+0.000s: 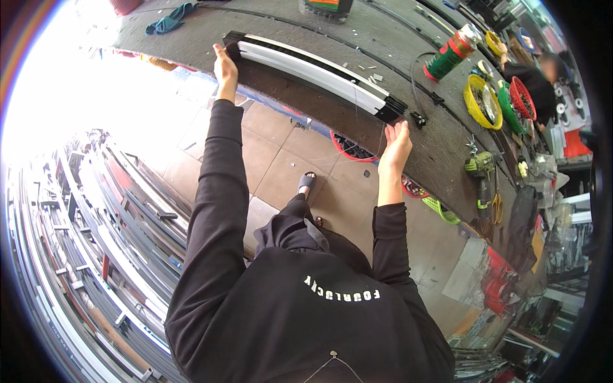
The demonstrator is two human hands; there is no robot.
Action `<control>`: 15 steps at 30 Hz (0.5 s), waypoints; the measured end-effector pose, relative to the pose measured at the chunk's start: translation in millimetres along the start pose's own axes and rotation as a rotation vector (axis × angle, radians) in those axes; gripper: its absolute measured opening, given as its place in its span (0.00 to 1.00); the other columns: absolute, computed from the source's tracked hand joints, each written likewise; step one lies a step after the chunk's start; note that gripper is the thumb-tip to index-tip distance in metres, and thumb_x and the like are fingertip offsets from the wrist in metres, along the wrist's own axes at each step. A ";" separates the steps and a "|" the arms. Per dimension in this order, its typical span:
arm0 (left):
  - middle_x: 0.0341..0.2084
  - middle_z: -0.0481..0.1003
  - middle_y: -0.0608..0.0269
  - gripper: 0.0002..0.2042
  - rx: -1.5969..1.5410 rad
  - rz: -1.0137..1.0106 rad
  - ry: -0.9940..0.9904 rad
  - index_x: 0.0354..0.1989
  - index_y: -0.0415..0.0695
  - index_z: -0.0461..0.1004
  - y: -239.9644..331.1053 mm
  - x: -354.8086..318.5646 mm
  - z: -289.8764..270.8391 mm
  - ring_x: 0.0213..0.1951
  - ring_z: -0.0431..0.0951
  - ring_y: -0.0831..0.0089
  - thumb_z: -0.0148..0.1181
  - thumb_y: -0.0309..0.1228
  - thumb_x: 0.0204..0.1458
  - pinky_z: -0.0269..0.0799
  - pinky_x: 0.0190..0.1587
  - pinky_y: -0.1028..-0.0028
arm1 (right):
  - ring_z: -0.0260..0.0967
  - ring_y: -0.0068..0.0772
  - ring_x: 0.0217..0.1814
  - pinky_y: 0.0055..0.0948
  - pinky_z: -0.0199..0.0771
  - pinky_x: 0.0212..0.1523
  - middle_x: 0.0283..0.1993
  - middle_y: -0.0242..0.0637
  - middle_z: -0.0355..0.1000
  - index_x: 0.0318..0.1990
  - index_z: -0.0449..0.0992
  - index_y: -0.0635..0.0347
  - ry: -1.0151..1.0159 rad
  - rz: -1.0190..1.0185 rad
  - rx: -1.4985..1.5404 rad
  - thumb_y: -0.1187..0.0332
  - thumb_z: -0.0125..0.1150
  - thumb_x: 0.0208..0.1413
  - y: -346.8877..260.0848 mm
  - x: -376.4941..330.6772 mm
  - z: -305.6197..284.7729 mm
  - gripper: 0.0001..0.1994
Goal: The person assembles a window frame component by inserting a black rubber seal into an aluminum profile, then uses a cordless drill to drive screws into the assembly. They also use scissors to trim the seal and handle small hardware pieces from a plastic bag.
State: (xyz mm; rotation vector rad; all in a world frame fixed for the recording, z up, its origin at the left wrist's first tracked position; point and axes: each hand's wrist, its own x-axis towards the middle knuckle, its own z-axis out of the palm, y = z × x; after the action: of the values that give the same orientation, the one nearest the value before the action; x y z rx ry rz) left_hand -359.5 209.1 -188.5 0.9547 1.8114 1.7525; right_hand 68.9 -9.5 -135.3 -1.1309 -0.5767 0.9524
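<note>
A long white and black profile [306,70], apparently metal, lies along the near edge of the workbench. My left hand [225,71] grips its left end, where a small dark piece [233,52] shows beside the fingers; part of that grip is hidden. At the opposite end, my right hand [395,148] has its palm up and fingers stretched out, the tips at or just below the black end of the profile. A thin clear strand [356,96] hangs across the profile towards the right hand.
Right of the profile are a red and green spray can [451,53], a yellow basket [483,102] and a cordless drill [480,167]. A blue cloth [170,19] lies far left. Metal profiles [96,255] fill racks at lower left. Another person [533,89] works at far right.
</note>
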 end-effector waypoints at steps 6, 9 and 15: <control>0.35 0.74 0.67 0.40 -0.046 -0.047 0.009 0.48 0.40 0.79 12.0 -9.9 -5.2 0.40 0.69 0.72 0.33 0.66 0.65 0.62 0.49 0.71 | 0.68 0.38 0.62 0.36 0.69 0.63 0.62 0.47 0.67 0.61 0.65 0.76 -0.098 0.126 0.065 0.56 0.48 0.70 -11.7 13.1 -11.1 0.26; 0.43 0.78 0.62 0.42 -0.092 -0.039 -0.119 0.53 0.37 0.78 11.9 -4.8 -10.0 0.46 0.71 0.68 0.28 0.65 0.65 0.61 0.57 0.69 | 0.71 0.32 0.58 0.33 0.70 0.58 0.59 0.38 0.71 0.61 0.68 0.70 -0.225 0.212 0.169 0.60 0.47 0.71 -16.1 13.0 -18.2 0.22; 0.48 0.79 0.56 0.42 -0.153 -0.050 -0.076 0.55 0.34 0.77 2.2 -0.5 -16.0 0.52 0.74 0.66 0.30 0.64 0.66 0.62 0.60 0.66 | 0.73 0.39 0.59 0.35 0.69 0.61 0.57 0.45 0.73 0.57 0.70 0.71 -0.204 0.166 0.188 0.59 0.47 0.71 -21.5 -5.1 -23.6 0.21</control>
State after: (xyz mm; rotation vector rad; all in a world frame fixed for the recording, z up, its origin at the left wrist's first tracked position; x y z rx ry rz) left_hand -370.4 197.8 -184.9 0.8938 1.6148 1.7711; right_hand 92.5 -28.0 -123.2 -0.9289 -0.5498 1.2494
